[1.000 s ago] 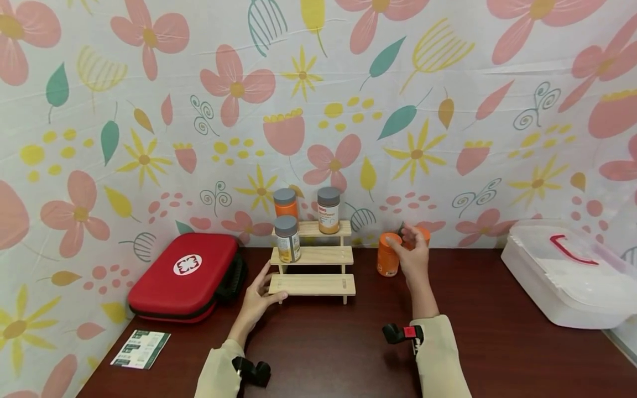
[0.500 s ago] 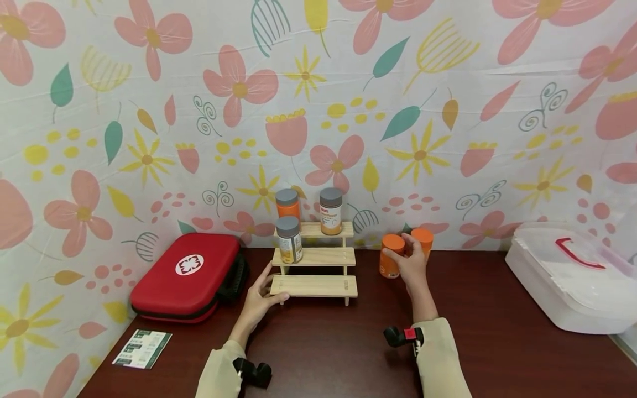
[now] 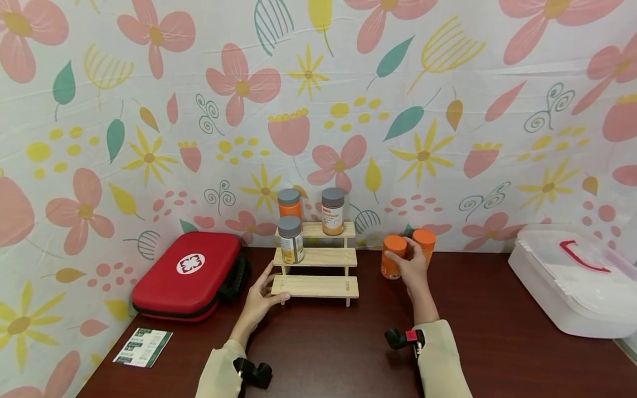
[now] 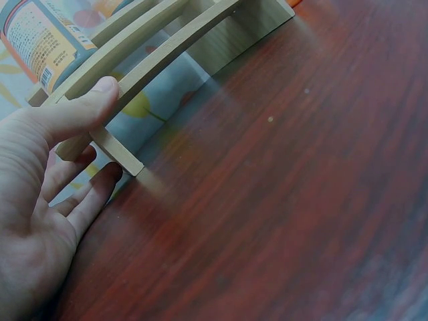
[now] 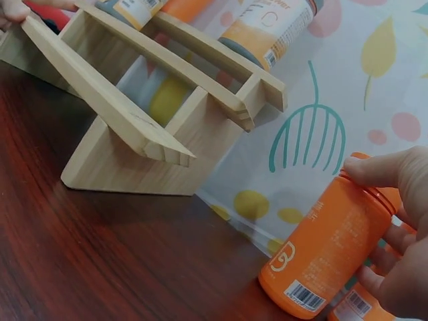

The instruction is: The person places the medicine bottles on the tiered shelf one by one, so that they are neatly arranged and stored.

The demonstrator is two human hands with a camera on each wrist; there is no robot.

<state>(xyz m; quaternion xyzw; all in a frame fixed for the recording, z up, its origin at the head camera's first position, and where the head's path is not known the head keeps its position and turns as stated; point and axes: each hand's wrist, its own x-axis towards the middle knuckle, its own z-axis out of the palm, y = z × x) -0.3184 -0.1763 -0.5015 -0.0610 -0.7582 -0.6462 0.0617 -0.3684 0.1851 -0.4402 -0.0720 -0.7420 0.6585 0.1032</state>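
My left hand point(image 3: 259, 298) grips the left end of the lowest step of a three-step wooden rack point(image 3: 316, 285), thumb on top and fingers beneath, as the left wrist view shows. My right hand point(image 3: 413, 270) holds an orange bottle point(image 5: 328, 247) near its cap, the thumb on the near side and the fingers behind it. This bottle stands on the table right of the rack. Behind it is a second orange bottle point(image 3: 424, 241), partly hidden by my hand. A grey-lidded bottle point(image 3: 291, 243) stands on the middle step.
On the top step stand an orange bottle with a grey lid point(image 3: 290, 205) and a white-and-orange one point(image 3: 333, 213). A red first-aid case point(image 3: 186, 276) and a printed card point(image 3: 143, 347) lie at left. A white lidded box point(image 3: 572, 282) stands at right, before a floral backdrop.
My right hand has come down between the two orange bottles and taken hold of the nearer one. My left hand keeps its grip on the rack.
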